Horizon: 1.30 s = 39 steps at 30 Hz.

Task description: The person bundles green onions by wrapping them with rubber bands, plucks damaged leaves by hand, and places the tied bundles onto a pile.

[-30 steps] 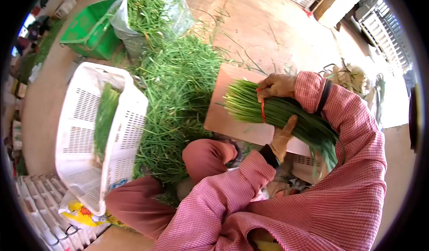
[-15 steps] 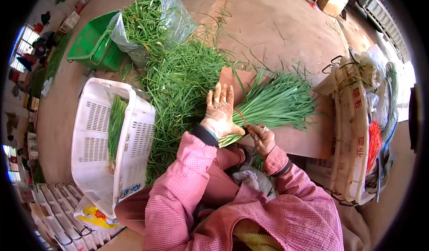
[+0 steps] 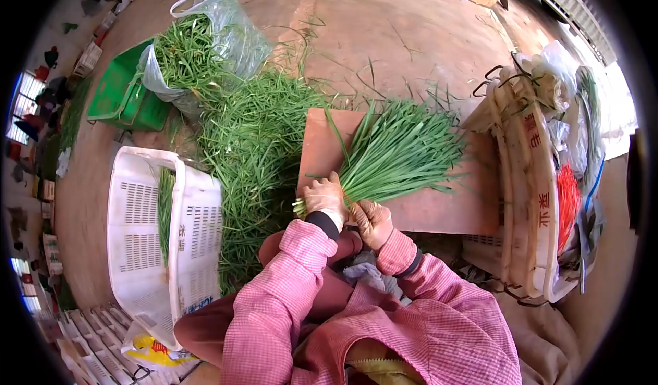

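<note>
A bunch of Chinese chives (image 3: pixel 404 155) lies on a brown board (image 3: pixel 439 212), leafy tips spread to the right, stem ends at the left. My gloved left hand (image 3: pixel 325 199) is closed around the bunch near its stems. Close beside it, my gloved right hand (image 3: pixel 371 224) has its fingers pinched together against the underside of the bunch. A thin red tie (image 3: pixel 347 198) shows between the two hands, its end hidden in the right fingers.
Left of the board spreads a heap of loose chives (image 3: pixel 253 138). A white crate (image 3: pixel 140 238) holding chives stands left, with a green crate (image 3: pixel 110 101) and clear plastic bag (image 3: pixel 240 39) behind. At right, an upended crate (image 3: pixel 545 207) carries red ties (image 3: pixel 567 203).
My left hand has gone from spread fingers beside the bunch to a grip around its stems. The right hand has moved left and still pinches the tie. The view has shifted slightly.
</note>
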Tool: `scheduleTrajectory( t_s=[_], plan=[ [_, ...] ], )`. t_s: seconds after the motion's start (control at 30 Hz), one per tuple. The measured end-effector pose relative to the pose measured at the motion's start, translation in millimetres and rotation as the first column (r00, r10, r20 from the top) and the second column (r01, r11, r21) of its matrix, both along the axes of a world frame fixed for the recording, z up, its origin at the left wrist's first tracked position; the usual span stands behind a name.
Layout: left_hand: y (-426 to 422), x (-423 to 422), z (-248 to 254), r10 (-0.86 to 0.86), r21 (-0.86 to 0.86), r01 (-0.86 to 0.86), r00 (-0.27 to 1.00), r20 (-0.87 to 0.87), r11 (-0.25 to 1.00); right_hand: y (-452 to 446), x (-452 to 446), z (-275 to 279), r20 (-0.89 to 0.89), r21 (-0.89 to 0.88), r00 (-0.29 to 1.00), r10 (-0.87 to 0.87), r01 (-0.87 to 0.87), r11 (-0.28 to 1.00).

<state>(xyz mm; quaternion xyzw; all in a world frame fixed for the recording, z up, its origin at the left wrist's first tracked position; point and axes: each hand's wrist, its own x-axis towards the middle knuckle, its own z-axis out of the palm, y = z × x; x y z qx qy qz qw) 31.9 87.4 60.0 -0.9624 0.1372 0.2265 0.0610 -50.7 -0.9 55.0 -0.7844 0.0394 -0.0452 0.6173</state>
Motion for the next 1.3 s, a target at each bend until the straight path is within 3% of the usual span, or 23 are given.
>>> scheduleTrajectory(
  t_s=[0.1,0.17,0.23,0.27,0.37,0.43,0.5,0.53,0.57,0.6,0.63,0.73,0.9,0.97,1.03,1.1,1.13,1.17,1.2,1.3],
  plan=[
    [2.8,0.9,-5.4,-0.004,0.007,0.004,0.998,0.067,1.0,7.9,39.0,-8.2,-0.036,0.17,0.996,-0.084,0.089,0.981],
    [0.5,-8.9,-14.4,-0.13,0.074,0.12,0.982,0.137,0.99,15.9,78.5,-5.1,-0.231,0.553,0.96,-0.158,0.263,0.791],
    [0.3,-8.0,-12.2,-0.124,0.127,0.113,0.989,0.076,0.985,28.8,128.4,-24.2,-0.21,0.264,0.96,-0.183,0.236,0.935],
    [2.0,-11.2,-11.7,-0.128,0.103,0.118,0.988,0.092,0.988,31.7,133.9,-43.3,-0.181,0.37,0.967,-0.178,0.234,0.899],
    [-0.2,-16.7,-17.6,-0.079,0.041,0.074,0.986,0.148,0.996,-7.9,116.1,7.2,-0.37,0.459,0.886,0.282,-0.09,0.884],
    [0.8,-22.9,-7.1,-0.077,0.002,0.078,0.969,0.236,0.997,-52.6,107.6,42.1,-0.124,0.477,0.992,0.024,0.038,0.878],
    [-1.6,-25.5,-2.2,-0.072,-0.018,0.078,0.974,0.216,0.997,-115.1,116.4,13.9,-0.04,0.192,0.951,-0.306,0.307,0.932],
    [-2.1,-26.9,-3.2,-0.07,-0.018,0.076,0.97,0.232,0.997,-128.6,116.8,2.0,-0.035,0.189,0.948,-0.315,0.316,0.93],
    [-2.4,-28.8,-3.9,-0.065,-0.016,0.071,0.967,0.245,0.997,-138.7,116.6,-8.8,0.047,-0.181,0.941,-0.336,0.339,0.923],
    [-2.6,-29.6,-3.6,-0.059,-0.025,0.067,0.969,0.238,0.997,-142.0,116.5,-9.2,0.128,-0.523,0.937,-0.324,0.341,0.781],
    [-3.6,-31.6,-3.5,-0.059,-0.027,0.067,0.969,0.241,0.997,-142.9,117.0,-10.3,0.131,-0.524,0.937,-0.324,0.342,0.78],
    [-6.3,-35.7,0.0,-0.038,-0.027,0.047,0.962,0.27,0.999,-131.3,119.4,-9.0,-0.184,-0.57,0.935,-0.304,0.15,0.808],
    [-9.2,-38.8,3.3,-0.035,-0.007,0.039,0.96,0.276,0.999,-133.0,116.8,-28.9,-0.107,-0.555,0.96,-0.257,0.157,0.817],
    [-9.4,-40.2,3.4,-0.037,0.002,0.038,0.961,0.273,0.999,-163.0,119.5,-39.0,0.143,-0.697,0.89,-0.432,0.401,0.595],
    [-8.6,-42.0,1.9,-0.041,-0.01,0.047,0.951,0.307,0.999,-225.4,116.4,-43.4,0.257,-0.655,0.737,-0.625,0.608,0.448],
    [-8.9,-42.3,1.4,-0.036,-0.009,0.04,0.953,0.301,0.999,-217.1,102.4,-0.9,0.431,-0.827,0.739,-0.519,0.553,0.101],
    [-10.6,-43.2,0.5,-0.028,-0.012,0.033,0.955,0.296,0.999,-200.8,94.2,19.5,0.34,-0.801,0.811,-0.476,0.515,0.306],
    [-12.3,-44.4,-0.4,-0.031,-0.013,0.037,0.956,0.292,0.999,-183.7,87.4,29.7,0.248,-0.676,0.892,-0.377,0.438,0.593],
    [-12.7,-46.2,-1.1,-0.036,-0.011,0.042,0.946,0.323,0.999,-163.2,86.1,38.3,0.054,-0.598,0.938,-0.344,0.306,0.741],
    [-12.1,-50.5,-3.7,-0.037,-0.007,0.042,0.931,0.363,0.999,-132.4,92.6,19.1,-0.001,-0.62,0.989,-0.149,0.116,0.776]
  ],
)
